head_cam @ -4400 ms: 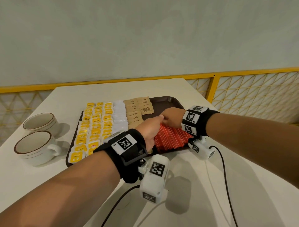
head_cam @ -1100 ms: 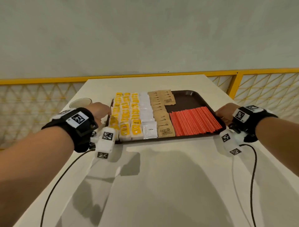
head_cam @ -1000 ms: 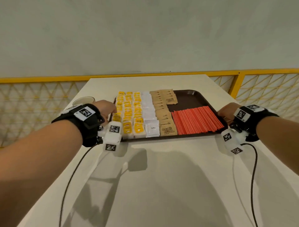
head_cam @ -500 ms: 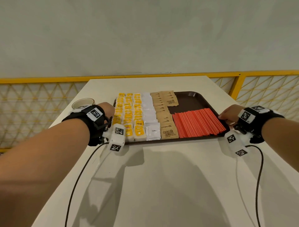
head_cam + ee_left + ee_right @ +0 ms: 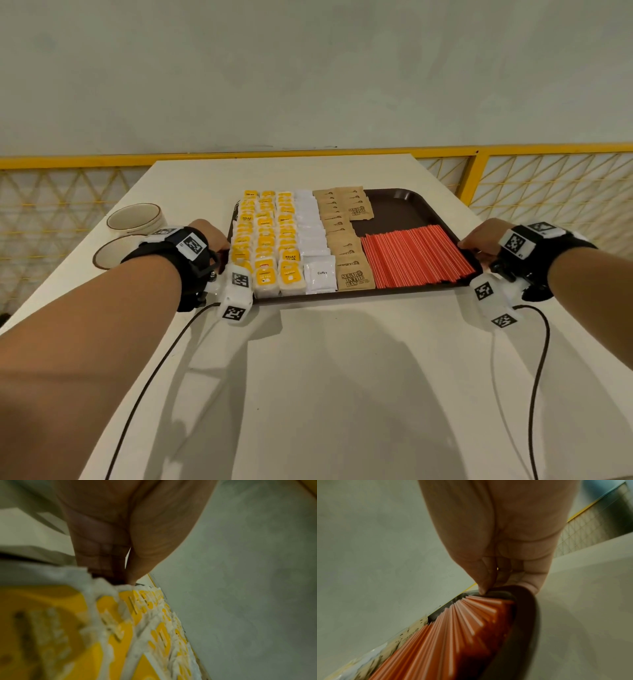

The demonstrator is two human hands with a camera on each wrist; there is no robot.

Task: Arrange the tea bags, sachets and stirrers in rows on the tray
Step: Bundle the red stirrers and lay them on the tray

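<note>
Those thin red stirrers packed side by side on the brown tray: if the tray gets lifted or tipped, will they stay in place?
Probably not if tilted. The thin red stirrers lie loose and unbundled, so they would likely slide. In the right wrist view they overlap like a fan, so the row could easily shift. The brown plastic tray has a raised rim, which should catch them.

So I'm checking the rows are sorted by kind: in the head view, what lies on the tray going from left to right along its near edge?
Yellow tea bags → white coffee sachet → brown sugar sachets → red stirrers. The left hand and right hand grip the tray at its two sides.
</note>
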